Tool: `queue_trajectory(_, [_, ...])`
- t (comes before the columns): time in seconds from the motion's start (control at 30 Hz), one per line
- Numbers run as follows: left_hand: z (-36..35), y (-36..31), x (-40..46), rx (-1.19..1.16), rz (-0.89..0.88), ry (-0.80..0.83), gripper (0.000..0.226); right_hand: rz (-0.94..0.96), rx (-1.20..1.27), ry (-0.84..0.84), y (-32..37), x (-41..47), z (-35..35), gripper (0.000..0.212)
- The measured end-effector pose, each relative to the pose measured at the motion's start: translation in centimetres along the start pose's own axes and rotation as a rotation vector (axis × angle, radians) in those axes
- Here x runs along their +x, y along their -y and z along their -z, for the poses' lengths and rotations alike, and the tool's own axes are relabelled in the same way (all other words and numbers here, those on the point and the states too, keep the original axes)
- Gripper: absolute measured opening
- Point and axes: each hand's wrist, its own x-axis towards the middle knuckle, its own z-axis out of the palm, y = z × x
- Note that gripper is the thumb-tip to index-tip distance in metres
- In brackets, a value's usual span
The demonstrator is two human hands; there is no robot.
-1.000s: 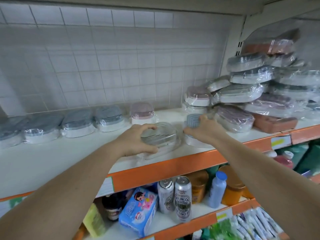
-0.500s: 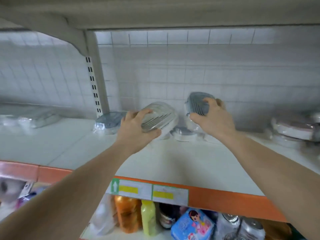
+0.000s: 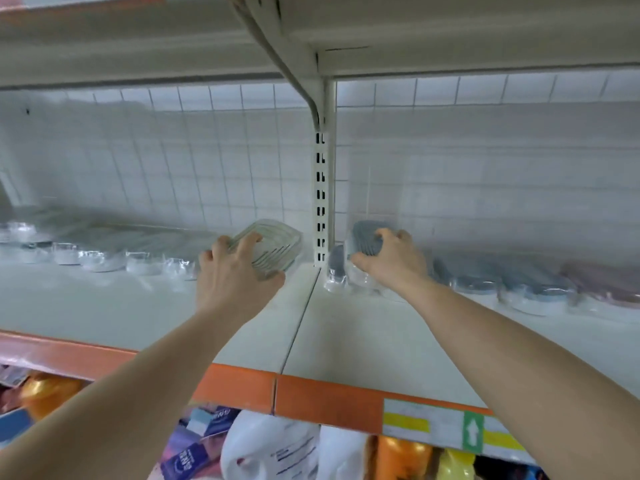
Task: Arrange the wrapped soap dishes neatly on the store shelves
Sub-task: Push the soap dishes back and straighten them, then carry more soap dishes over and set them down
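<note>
Left hand (image 3: 235,278), centre of the frame, grasping a pale green wrapped soap dish (image 3: 273,245), fingers (image 3: 254,241) spread and curled over its ribbed top, thumb under the near edge. Dish tilted, far edge raised, close to the back of the shelf (image 3: 363,341) just left of the slotted upright post (image 3: 321,202). Whether its lower edge touches the shelf: cannot tell.

Right hand (image 3: 391,261), right of centre, grasping a grey-blue wrapped soap dish (image 3: 363,239), fingers curled over the top rim, thumb pointing left along the near side. This dish also tilted, top face toward the camera, just right of the post, with another grey wrapped dish (image 3: 335,268) partly visible beside and below it.

Left row of wrapped dishes (image 3: 104,259) running along the back wall from the left edge of the frame toward the left hand, blurred. Right row of wrapped dishes (image 3: 533,289) running from beside the right hand to the right edge, grey-blue ones nearer, a pinkish one farthest right, also blurred.

White tiled wall (image 3: 207,150) behind. Orange shelf edge (image 3: 311,396) across the lower frame, carrying a price label strip (image 3: 450,427) at lower right. Bottles and packets (image 3: 277,445) on the shelf beneath, along the bottom of the frame.
</note>
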Motion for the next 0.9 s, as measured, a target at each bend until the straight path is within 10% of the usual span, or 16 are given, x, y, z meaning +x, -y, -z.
queue_trajectory(0.5, [-0.7, 4.9, 2.8, -0.019, 0.014, 0.074, 0.068, -0.143, -0.465, 0.172, 4.0, 5.3, -4.5, 0.085])
queue_trajectory(0.63, [0.3, 6.2, 2.8, -0.088, -0.02, 0.103, 0.072, 0.25, -0.443, 0.082, 7.7, 3.9, -3.4, 0.074])
queue_trajectory(0.9, [6.5, 13.3, 4.2, -0.278, -0.207, 0.202, 0.081, 0.727, -0.273, 0.565, 18.8, 0.6, -6.4, 0.107])
